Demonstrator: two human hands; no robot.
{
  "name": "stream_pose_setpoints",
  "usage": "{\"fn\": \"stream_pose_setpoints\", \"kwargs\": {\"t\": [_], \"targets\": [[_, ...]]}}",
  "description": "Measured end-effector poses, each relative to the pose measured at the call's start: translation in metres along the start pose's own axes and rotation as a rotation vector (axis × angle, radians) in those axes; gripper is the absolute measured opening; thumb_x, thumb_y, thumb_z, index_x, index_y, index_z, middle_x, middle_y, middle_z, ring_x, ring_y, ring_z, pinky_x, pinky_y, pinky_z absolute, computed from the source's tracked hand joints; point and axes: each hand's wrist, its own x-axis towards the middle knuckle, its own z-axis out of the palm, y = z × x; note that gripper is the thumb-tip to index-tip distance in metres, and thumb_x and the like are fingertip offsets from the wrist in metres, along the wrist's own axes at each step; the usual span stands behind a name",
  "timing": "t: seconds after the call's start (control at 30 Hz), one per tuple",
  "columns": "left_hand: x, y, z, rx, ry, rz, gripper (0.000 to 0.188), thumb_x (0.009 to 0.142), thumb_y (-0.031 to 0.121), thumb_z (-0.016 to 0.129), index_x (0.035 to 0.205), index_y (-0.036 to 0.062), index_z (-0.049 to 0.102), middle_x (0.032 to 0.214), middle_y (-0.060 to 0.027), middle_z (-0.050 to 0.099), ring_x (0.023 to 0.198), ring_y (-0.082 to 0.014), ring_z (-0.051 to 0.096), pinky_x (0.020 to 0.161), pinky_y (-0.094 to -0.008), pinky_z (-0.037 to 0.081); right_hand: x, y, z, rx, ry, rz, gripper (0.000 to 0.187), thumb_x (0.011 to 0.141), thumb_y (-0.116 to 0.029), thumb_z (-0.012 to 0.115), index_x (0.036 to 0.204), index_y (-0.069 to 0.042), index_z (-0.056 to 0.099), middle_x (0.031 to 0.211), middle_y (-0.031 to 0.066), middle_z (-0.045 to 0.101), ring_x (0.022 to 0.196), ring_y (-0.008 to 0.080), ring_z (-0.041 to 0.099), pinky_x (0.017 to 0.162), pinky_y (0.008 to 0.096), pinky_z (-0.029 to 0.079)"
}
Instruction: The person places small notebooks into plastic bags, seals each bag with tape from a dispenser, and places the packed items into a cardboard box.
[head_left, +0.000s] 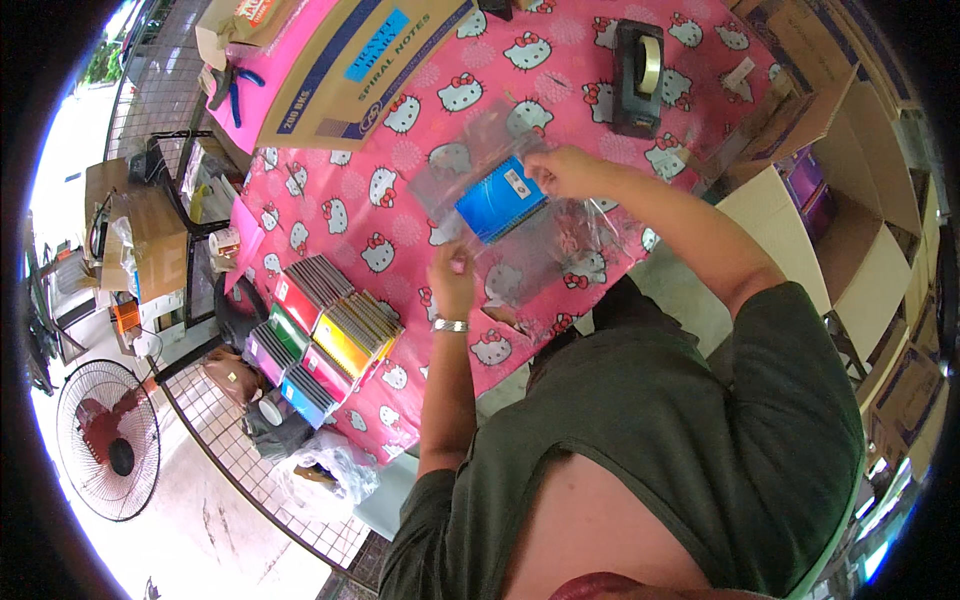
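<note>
A blue spiral notebook (pixel 500 200) lies tilted on the pink table, with clear plastic film (pixel 520 272) spread around and under it. My left hand (pixel 453 282), with a metal watch band at its wrist, is closed at the film's near left edge, its fingertips pinched together. At the notebook's right corner, my right hand (pixel 568 172) has curled fingers pinching the film. Whether it also grips the notebook corner cannot be told. Stacks of spiral notebooks (pixel 343 340) in several colours stand to the left of my left hand.
A black tape dispenser (pixel 638 85) stands at the far right of the table. A large brown carton (pixel 365 75) sits at the far left, near blue-handled pliers (pixel 236 92). An open carton (pixel 850 210) with purple items is at the right. A fan (pixel 108 440) stands left.
</note>
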Motion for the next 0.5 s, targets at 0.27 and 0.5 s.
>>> {"fn": "stream_pose_setpoints", "kwargs": {"t": [0.27,0.5], "targets": [[-0.011,0.075,0.063,0.787,-0.09,0.277,0.057,0.081,0.029,0.058,0.131,0.006,0.043,0.141,-0.0146,0.036,0.133,-0.0326,0.027,0.109,-0.0494,0.017,0.031,0.046,-0.026,0.257,-0.172,0.349,0.03,0.074,-0.005,0.07,0.101,-0.002,0.057,0.082,0.0078,0.064,0.077,0.014,0.062,0.067,0.0292,0.049],[-0.008,0.055,0.096,0.779,-0.015,0.267,0.071,0.083,0.04,0.057,0.142,0.01,0.031,0.15,-0.0071,0.023,0.14,-0.0295,0.014,0.11,-0.0561,0.006,0.115,0.011,0.015,-0.527,0.143,-0.016,0.032,0.079,-0.026,0.064,0.102,-0.005,0.062,0.104,0.011,0.06,0.105,0.026,0.055,0.085,0.0416,0.043]]}}
